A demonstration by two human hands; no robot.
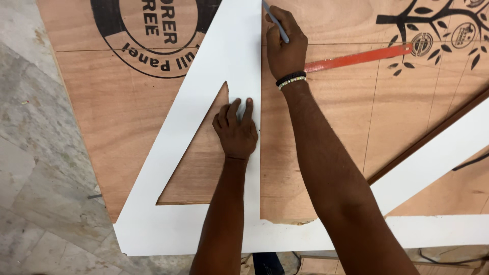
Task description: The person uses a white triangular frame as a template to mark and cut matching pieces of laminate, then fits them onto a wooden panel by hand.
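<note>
Fingers [239, 109] of the left hand [235, 133] lie spread and flat, pressing down on the upright bar of a big white triangular frame [224, 61]; they grip nothing, only hold the frame against the board beneath. The right hand [285, 46] is closed around a grey pencil [276, 21], pinched between thumb and fingers, with its upper end pointing up toward the top edge of the view, just beside the straight right edge of the white frame. Whether the tip touches the wood cannot be told, since it is hidden.

On the right wrist sit two bracelets [291, 80], one dark, one of pale beads. The white frame lies flat on a large sheet of plywood [331, 132], which shows through the triangular cut-out left of the left hand. A thin red strip [359, 58] lies on the plywood, running from behind the right hand out to the right, slightly rising. Black printed marks show on the plywood at the top left and top right. Another white piece [438, 153] slants across the lower right. Grey stone floor [35, 153] shows along the left side.
</note>
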